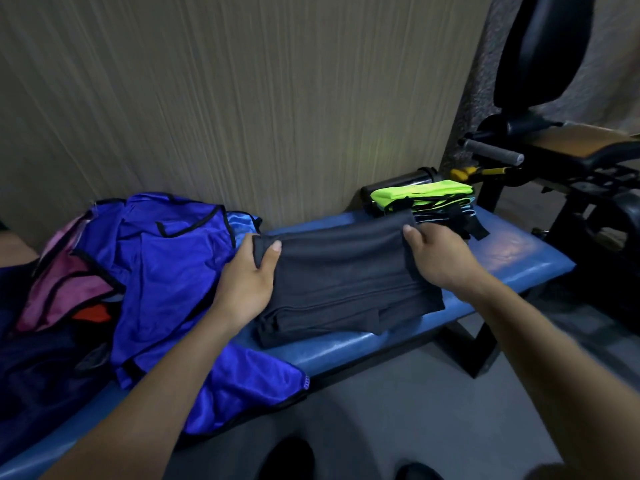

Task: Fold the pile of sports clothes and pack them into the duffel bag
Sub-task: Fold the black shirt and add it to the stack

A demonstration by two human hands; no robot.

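Dark grey garment [346,282] mid-fold on the blue bench [502,258].
Left hand [246,282] and right hand [436,254] each pinch a far corner, fingers curled round the cloth; judging by this, the next move calls for stacking it on the folded neon pile [422,195], with the blue unfolded clothes [166,271] waiting.

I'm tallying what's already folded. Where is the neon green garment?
The neon green garment lies atop a small folded stack at the far right of the blue bench, by the wall, just beyond the dark grey garment.
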